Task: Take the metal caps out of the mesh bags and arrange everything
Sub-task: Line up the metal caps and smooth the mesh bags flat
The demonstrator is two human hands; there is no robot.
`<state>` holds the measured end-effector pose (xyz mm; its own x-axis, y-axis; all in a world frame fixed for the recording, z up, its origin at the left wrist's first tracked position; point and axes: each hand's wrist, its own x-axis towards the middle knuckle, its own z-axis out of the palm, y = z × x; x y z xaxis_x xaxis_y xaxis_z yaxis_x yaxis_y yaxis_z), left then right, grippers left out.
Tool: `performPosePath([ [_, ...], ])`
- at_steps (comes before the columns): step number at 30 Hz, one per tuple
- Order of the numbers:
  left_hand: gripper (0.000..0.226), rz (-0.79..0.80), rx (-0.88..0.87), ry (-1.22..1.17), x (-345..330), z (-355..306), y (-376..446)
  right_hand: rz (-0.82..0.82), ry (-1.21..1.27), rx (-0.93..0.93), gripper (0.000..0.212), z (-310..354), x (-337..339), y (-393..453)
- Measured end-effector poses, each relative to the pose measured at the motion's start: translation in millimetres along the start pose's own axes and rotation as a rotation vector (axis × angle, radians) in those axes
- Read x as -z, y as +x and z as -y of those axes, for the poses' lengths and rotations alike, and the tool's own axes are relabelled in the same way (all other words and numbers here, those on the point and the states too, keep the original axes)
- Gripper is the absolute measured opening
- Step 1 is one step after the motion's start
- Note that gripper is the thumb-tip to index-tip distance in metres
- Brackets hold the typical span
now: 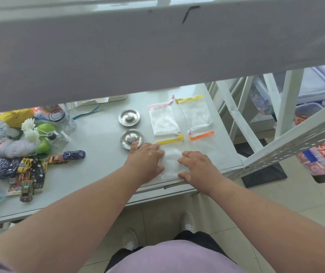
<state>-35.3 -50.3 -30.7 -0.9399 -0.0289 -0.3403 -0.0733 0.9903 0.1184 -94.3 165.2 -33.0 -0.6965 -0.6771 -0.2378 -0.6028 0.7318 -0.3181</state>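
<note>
While my left hand [147,158] and right hand [196,164] lie flat and spread — holding nothing — the yellow-topped mesh bag [172,154] lies between them, long axis pointing toward the table's [98,134] near edge.

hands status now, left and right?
Left hand: open, flat on the near yellow-trimmed mesh bag, holding nothing.
Right hand: open, flat on the same bag.
</note>
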Motion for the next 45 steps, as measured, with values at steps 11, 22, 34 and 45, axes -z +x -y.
performPosePath([
  [11, 0.057, -0.117, -0.004, -0.141, 8.7, -47.5, 6.4, -0.16, 0.097, -0.092, 0.04, -41.4, 15.2, -12.8],
  [22, 0.061, -0.022, -0.023, -0.115, 1.7, -114.1, 41.6, -0.08, 0.089, -0.179, 0.053, -92.4, 22.7, -12.6],
  [34, 0.065, -0.012, -0.001, -0.044, 0.6, -124.4, 52.8, -0.064, 0.082, -0.21, 0.053, -100.7, 16.9, -14.8],
  [45, 0.064, -0.032, 0.004, -0.057, -4.2, -122.0, 54.9, -0.061, 0.072, -0.201, 0.052, -107.0, 11.3, -13.0],
])
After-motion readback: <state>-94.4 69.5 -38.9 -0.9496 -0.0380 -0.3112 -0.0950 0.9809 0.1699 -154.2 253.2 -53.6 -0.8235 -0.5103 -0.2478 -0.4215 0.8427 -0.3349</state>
